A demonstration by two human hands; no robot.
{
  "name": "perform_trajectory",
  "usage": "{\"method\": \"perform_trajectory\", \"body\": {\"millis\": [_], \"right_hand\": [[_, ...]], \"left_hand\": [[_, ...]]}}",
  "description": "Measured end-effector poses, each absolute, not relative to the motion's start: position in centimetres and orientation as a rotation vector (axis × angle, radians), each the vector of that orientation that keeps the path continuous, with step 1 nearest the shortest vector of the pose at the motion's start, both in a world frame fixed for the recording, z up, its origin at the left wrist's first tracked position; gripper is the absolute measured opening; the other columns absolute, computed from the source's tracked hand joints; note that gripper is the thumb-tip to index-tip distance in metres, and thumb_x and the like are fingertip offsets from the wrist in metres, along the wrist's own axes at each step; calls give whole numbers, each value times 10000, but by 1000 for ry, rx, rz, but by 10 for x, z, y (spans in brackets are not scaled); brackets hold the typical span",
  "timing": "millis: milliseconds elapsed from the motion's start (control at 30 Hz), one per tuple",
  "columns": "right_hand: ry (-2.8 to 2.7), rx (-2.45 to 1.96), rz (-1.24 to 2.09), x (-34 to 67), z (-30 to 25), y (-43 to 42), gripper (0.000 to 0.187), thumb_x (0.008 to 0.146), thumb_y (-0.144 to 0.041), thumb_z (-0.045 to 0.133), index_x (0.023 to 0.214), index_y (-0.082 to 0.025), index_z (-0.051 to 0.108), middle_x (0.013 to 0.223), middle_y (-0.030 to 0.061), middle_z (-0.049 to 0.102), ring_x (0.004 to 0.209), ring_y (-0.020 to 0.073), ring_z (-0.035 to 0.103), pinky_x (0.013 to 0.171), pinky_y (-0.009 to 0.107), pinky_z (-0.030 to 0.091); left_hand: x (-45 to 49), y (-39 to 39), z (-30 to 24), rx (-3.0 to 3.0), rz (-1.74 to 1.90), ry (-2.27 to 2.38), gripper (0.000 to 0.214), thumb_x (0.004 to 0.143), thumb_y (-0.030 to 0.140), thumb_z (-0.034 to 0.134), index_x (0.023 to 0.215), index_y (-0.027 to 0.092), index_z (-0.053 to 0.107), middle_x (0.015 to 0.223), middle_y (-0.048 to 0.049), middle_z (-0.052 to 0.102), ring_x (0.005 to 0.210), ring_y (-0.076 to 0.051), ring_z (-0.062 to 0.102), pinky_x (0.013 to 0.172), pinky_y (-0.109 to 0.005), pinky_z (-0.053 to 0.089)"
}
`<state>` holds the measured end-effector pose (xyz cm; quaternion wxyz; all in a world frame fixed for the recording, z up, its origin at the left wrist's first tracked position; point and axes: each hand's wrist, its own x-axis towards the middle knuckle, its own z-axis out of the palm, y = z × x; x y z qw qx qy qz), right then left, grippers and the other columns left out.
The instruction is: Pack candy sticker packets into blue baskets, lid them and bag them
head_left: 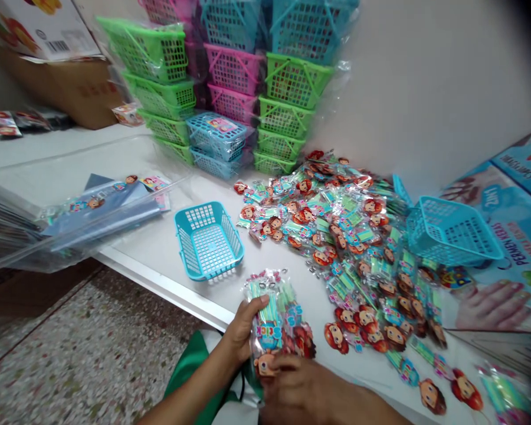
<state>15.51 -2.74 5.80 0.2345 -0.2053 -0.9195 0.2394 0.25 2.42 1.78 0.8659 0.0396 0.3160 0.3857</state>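
Note:
My left hand (242,332) is closed around a small bundle of clear candy stick packets (268,321), its thumb lying across the front. The packets show pale green sticks, the word "Stick" and a red-haired cartoon head at the lower end. At that lower end, the curled fingers of my right hand (303,383) grip the packets near the cartoon heads; its fingertips are partly hidden. Just beyond my hands, a blue plastic basket (210,242) stands on the white table (159,265) with nothing in it. A large heap of similar packets (349,218) spreads to the right.
Wrapped green, pink and blue baskets (236,71) are stacked at the back. Another blue basket (455,233) tilts beside a printed carton (508,218), where a hand shape shows, printed or real I cannot tell. Left are a clear plastic bag (84,206) and a cardboard box (66,88).

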Motion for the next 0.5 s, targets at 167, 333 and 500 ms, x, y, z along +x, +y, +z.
{"method": "perform_trajectory", "body": {"millis": [167, 333, 500], "right_hand": [[-1970, -1410, 761, 180, 50, -22, 483, 951, -318, 346, 1423, -250, 264, 1263, 105, 568, 1202, 208, 503, 955, 404, 451], [-1441, -1658, 1241, 152, 46, -19, 854, 855, -510, 492, 1468, -164, 8, 1479, 155, 274, 1344, 262, 297, 1060, 474, 310], [-1345, -1585, 1478, 142, 69, -9, 1100, 668, -462, 726, 1454, -148, 22, 1375, 156, 438, 1222, 270, 466, 1022, 417, 368]], "left_hand": [[5, 10, 26, 180, 844, 599, 483, 752, 199, 649, 1216, 128, 532, 904, -105, 711, 787, -245, 680, 828, -394, 483], [5, 5, 33, 247, 874, 608, 510, 730, 188, 671, 1218, 172, 525, 1036, -103, 684, 855, -251, 668, 849, -380, 476], [3, 3, 40, 268, 920, 650, 495, 693, 223, 699, 1159, 149, 551, 1003, -103, 683, 836, -243, 663, 817, -367, 489]]}}
